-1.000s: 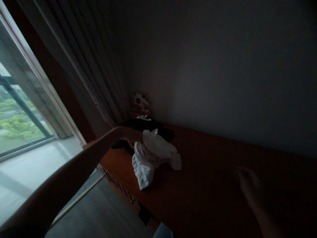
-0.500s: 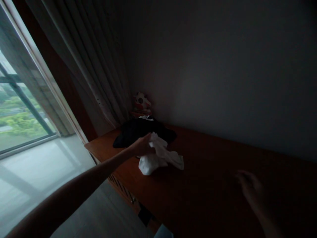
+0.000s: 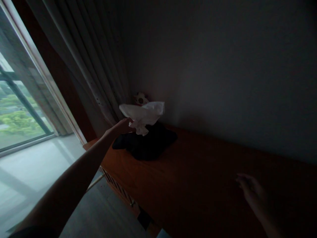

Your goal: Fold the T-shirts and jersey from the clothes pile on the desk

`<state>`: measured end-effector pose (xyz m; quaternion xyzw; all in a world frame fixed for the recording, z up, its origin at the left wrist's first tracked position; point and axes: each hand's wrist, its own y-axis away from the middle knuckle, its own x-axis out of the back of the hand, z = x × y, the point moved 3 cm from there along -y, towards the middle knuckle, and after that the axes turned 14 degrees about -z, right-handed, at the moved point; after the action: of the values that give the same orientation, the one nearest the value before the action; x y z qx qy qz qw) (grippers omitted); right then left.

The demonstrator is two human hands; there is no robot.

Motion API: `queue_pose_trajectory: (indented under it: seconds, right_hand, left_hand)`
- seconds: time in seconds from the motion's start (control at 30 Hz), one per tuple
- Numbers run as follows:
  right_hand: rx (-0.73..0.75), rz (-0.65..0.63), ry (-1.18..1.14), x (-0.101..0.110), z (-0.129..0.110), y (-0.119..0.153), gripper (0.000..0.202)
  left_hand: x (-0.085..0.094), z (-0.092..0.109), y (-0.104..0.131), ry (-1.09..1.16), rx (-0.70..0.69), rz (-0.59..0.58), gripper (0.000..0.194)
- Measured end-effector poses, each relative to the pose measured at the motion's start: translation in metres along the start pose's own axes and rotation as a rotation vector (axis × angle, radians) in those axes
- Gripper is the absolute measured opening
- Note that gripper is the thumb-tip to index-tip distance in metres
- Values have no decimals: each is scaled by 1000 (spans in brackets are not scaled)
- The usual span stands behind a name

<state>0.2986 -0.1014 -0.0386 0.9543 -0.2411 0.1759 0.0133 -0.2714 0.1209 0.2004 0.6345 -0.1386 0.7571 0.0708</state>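
A crumpled white cloth or tissue [image 3: 143,114] hangs in the air over the far left of the wooden cabinet top, its upper part spread wide. My left hand [image 3: 123,125] is closed on its lower left side. Below it lies a dark, bunched piece of fabric [image 3: 148,145]. My right hand [image 3: 251,188] hovers above the right part of the cabinet top [image 3: 193,178], its fingers curled loosely and apart, holding nothing that shows.
Behind the white cloth, a small red and white figure [image 3: 140,98] stands by the wall, partly hidden. A grey curtain [image 3: 91,66] and a window [image 3: 22,99] are at the left. Drawer fronts [image 3: 119,188] line the cabinet's near side.
My left hand has lifted the white cloth up and back to the left, off the cabinet top. More of the dark fabric shows now. My right hand has barely moved.
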Motion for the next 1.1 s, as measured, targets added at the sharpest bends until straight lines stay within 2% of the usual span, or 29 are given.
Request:
queue_pose_trajectory:
  seconds: [0.1,0.17,0.27,0.37,0.43,0.53,0.6,0.67,0.73,0.83,1.0,1.1]
  right_hand:
    - [-8,-18,-6,0,-1,-1,53]
    - [9,-24,-11,0,2,-2,53]
    - [59,-8,-3,0,6,-4,50]
    - [102,18,37,0,5,-3,47]
    - [149,77,91,0,-1,0,46]
    - [273,182,211,-3,-16,6,43]
    - [368,164,329,-8,-29,12,40]
    - [438,134,474,-13,-40,17,38]
    - [472,96,605,-17,-47,22,41]
    - [431,14,757,-21,-47,25,54]
    - [197,-103,934,-26,-35,21,72]
    - [135,-151,994,-28,-34,20,73]
  left_hand:
    - [-18,0,17,-76,49,-111,64]
    - [-21,13,28,-149,57,-113,71]
    - [-19,55,38,-221,-51,-12,76]
    - [-33,117,41,-136,-326,26,64]
    - [-58,160,44,-57,-517,-31,46]
    - [-114,218,48,37,-710,-156,31]
    - [-152,248,48,96,-736,-197,36]
    - [-185,270,45,137,-681,-173,41]
    - [-208,284,41,162,-617,-136,41]
    - [-229,293,38,162,-610,-172,39]
    - [-240,291,37,111,-660,-260,46]
    - [-240,290,37,93,-661,-267,48]
